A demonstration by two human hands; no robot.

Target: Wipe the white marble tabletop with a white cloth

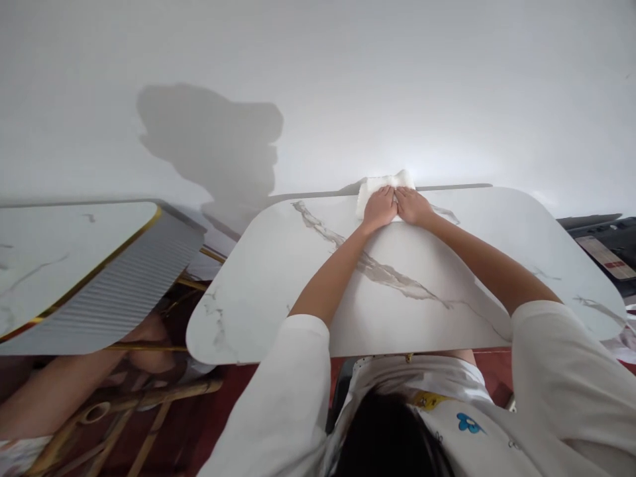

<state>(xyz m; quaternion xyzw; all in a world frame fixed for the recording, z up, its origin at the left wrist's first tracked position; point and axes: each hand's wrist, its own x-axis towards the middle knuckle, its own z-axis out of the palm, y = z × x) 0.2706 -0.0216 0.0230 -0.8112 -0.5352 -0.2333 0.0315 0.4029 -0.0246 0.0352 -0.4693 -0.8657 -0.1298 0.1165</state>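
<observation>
With left hand point(381, 207) and right hand point(412, 204) on the white cloth point(392, 179) at the tabletop's point(407, 318) far edge, fingers close together, press evenly. Cannot tell if gripping or just pushing down.

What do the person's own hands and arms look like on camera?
The left hand and right hand are bare, with no gloves, rings or watch visible. The forearms are bare too, below loose, plain white sleeves. The white top's front shows a blue flower print.
</observation>
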